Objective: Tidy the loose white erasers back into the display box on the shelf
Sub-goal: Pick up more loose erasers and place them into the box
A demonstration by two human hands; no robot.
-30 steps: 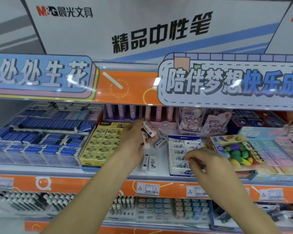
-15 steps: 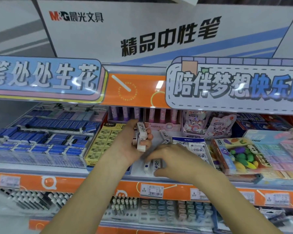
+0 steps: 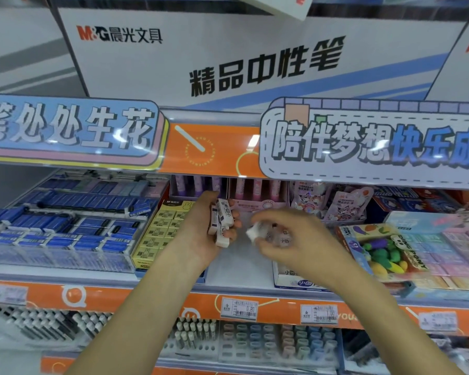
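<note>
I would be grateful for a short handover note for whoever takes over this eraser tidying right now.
Left hand: holds a bunch of white erasers above the shelf.
Right hand: closed on another white eraser, blurred, just left of the display box.
Display box: on the shelf edge under the right hand, most of it hidden.
Shelf gap left of the box: no loose erasers visible.
Left: put the erasers from both hands into the box.

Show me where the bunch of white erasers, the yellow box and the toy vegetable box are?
White erasers (image 3: 222,217), head view: sleeve of the front eraser in the left hand.
Yellow box (image 3: 161,231), head view: its top packs.
Toy vegetable box (image 3: 385,250), head view: the coloured pieces inside.
</note>
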